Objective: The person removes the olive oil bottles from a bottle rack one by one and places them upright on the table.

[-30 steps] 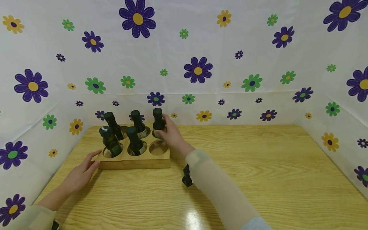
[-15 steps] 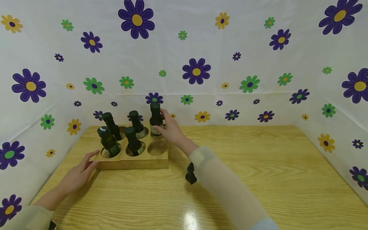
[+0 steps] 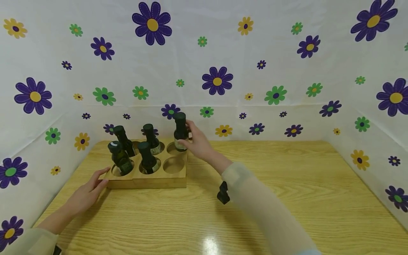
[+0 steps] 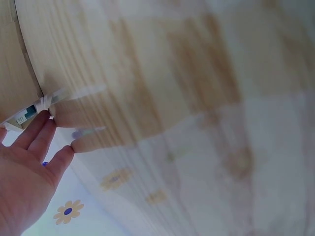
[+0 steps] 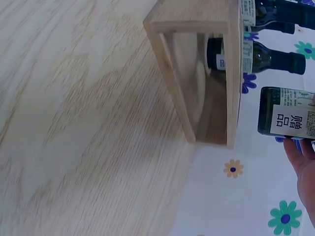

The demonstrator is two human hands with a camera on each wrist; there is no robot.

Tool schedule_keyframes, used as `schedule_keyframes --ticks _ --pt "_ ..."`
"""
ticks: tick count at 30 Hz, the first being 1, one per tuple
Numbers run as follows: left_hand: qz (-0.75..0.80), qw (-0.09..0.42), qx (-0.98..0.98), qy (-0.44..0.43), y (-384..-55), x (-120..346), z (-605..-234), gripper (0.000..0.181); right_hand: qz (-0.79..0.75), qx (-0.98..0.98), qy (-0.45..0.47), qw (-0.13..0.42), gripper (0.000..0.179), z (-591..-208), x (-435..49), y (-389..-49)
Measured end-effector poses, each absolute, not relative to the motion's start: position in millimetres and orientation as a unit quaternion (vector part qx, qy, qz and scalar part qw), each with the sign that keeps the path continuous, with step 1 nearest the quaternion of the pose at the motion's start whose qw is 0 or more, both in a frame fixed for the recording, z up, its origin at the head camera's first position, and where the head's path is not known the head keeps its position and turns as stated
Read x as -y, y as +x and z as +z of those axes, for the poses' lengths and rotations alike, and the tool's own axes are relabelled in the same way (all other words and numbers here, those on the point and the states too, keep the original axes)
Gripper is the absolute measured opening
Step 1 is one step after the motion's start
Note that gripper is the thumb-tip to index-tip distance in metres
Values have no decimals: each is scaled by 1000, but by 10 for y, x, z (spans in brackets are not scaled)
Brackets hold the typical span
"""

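Observation:
In the head view my right hand (image 3: 199, 143) grips a small dark green bottle (image 3: 181, 136) at the back right corner of the wooden bottle rack (image 3: 146, 182). The right wrist view has the bottle's labelled base (image 5: 283, 113) clear of the rack's top board, with the bottle upright. My left hand (image 3: 87, 193) rests extended fingers against the rack's left front corner; in the left wrist view its fingertips touch the rack's edge. Several similar bottles stand in the left and middle holes, such as the front middle bottle (image 3: 147, 159). The front right hole (image 3: 173, 165) holds no bottle.
The rack stands at the back left of a wood-grain table (image 3: 287, 184). A white cloth with printed flowers (image 3: 242, 81) rises behind and at both sides. A black device (image 3: 223, 193) sits at the right wrist.
My right hand has raised the bottle out of the back right hole, then moved it slightly right. My left hand stays at the rack's corner.

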State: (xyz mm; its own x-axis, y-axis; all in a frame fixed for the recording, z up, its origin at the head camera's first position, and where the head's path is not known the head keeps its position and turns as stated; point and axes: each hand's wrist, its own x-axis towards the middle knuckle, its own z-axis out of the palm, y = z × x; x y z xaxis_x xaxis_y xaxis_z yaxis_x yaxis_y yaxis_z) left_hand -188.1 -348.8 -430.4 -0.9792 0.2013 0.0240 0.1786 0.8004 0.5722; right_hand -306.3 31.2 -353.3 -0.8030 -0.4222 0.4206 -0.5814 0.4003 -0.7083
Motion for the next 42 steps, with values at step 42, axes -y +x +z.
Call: schedule_keyframes --ticks 42 --pt "303 36 -948 95 -1891 3478 -4285 56 450 876 170 42 69 -4112 -1124 -3172"
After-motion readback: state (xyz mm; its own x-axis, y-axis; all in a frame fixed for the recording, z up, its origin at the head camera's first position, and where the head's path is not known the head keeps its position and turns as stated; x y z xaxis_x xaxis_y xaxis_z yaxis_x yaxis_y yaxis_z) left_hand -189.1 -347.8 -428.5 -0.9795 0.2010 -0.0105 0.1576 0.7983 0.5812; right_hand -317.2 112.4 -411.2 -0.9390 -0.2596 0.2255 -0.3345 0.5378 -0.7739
